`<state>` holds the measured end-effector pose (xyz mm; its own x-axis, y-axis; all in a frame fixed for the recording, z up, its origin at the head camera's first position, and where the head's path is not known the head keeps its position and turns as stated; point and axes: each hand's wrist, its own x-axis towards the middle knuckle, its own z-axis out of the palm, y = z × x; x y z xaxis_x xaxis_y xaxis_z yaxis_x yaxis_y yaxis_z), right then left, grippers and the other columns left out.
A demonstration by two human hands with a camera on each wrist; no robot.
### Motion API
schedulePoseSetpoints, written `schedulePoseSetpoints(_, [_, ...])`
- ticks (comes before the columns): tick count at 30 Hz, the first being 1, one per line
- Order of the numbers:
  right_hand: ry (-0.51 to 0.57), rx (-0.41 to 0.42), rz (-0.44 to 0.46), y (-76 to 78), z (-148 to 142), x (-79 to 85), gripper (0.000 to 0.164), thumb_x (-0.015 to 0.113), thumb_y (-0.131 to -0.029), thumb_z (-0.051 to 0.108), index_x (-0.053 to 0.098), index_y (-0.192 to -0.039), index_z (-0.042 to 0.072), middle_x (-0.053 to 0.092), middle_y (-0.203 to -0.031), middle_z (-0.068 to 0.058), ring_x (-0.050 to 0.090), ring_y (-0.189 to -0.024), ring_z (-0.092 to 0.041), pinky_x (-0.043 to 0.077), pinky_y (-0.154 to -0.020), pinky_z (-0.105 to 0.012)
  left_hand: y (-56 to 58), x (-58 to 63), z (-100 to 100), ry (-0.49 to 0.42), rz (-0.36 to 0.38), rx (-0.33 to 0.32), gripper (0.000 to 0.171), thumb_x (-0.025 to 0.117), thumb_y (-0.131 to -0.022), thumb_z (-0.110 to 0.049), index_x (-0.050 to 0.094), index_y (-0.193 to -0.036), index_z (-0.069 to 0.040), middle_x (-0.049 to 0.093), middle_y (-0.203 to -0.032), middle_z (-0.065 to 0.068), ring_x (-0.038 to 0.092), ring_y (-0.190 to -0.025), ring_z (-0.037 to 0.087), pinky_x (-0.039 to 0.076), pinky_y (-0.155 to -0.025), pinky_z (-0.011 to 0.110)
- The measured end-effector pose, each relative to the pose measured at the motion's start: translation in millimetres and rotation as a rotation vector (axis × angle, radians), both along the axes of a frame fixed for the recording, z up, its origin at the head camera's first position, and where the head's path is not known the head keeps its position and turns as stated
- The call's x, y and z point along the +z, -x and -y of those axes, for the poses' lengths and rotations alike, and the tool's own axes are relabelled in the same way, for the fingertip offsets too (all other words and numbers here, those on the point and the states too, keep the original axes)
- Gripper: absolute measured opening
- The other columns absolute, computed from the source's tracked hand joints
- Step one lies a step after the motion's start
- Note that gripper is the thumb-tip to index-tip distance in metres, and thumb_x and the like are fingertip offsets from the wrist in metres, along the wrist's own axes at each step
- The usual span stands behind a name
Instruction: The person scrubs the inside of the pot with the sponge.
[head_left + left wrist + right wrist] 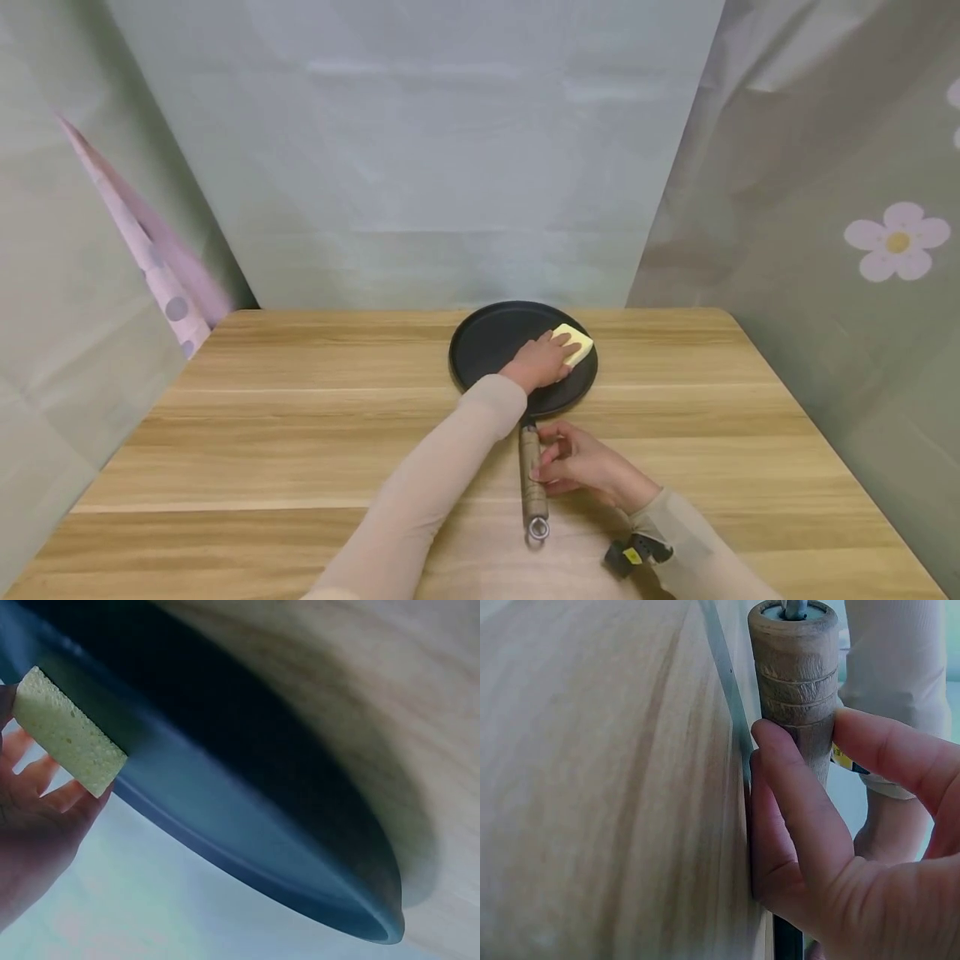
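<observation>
A round black flat pan point(491, 342) lies on the table, its wooden handle point(533, 479) pointing toward me. My left hand point(540, 361) reaches over the pan and holds a pale yellow sponge point(576, 340) against the right part of its cooking surface. In the left wrist view, fingers and thumb lie around the sponge point(69, 731), near the pan's raised rim. My right hand point(588, 468) pinches the handle from the right side. The right wrist view shows thumb and fingertips on opposite sides of the wooden grip point(795, 671).
The light wood table point(300, 450) extends to both sides of the pan. A metal hanging ring point(537, 528) ends the handle. Pale sheets hang behind and at both sides, the right one point(817, 208) printed with flowers. A black strapped device point(636, 553) sits at the right wrist.
</observation>
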<state>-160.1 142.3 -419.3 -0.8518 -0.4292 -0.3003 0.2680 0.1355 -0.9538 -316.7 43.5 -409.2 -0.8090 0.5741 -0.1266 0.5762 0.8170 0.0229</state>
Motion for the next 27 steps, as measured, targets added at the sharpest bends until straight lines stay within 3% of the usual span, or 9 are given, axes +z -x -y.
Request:
schedulePoseSetpoints(14, [0.014,0.000,0.001,-0.1,0.0,-2.5,0.059,0.066,-0.080,-0.008,0.033,-0.129,-0.012,0.055,-0.089,-0.011,0.062,-0.077,-0.017,0.057,-0.074,-0.041,9.4,0.5,2.8,-0.027,0.010,0.004,0.053,0.047,-0.101,-0.035,0.032,-0.152,-0.028,0.025,-0.158,-0.001,0.023,-0.144,0.027,0.032,-0.110,0.043])
schedulePoseSetpoints(27, [0.016,-0.015,-0.008,-2.7,0.9,-4.6,0.061,0.067,-0.079,-0.006,0.034,-0.129,-0.011,0.055,-0.088,-0.010,0.062,-0.076,-0.017,0.057,-0.073,-0.042,21.5,-1.7,5.6,0.001,0.007,0.064,0.053,0.043,-0.103,-0.036,0.028,-0.153,-0.028,0.023,-0.159,-0.001,0.021,-0.145,0.026,0.031,-0.111,0.043])
